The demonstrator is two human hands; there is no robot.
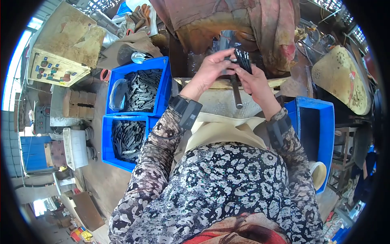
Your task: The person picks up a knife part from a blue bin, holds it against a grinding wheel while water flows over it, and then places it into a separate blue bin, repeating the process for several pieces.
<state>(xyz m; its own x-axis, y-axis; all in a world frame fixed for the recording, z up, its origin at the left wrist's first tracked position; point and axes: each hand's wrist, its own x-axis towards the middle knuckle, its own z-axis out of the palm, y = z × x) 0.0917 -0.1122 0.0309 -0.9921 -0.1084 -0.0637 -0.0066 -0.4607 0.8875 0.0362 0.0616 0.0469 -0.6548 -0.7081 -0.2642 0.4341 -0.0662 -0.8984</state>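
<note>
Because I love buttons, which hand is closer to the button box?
Left. The left hand is to the right of the button box; the right hand is farther right, beyond the left hand.

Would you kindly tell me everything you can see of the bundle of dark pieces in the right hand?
The bundle consists of several slender, dark pieces held closely side by side, with bright, pale spots near their upper ends. They look like metal, though the picture cannot confirm it. The bundle sticks up out of the grip of the right hand, which hides its lower part, and leans slightly toward the upper left. The fingertips of the left hand are close beside it; whether they touch it is unclear.
</note>
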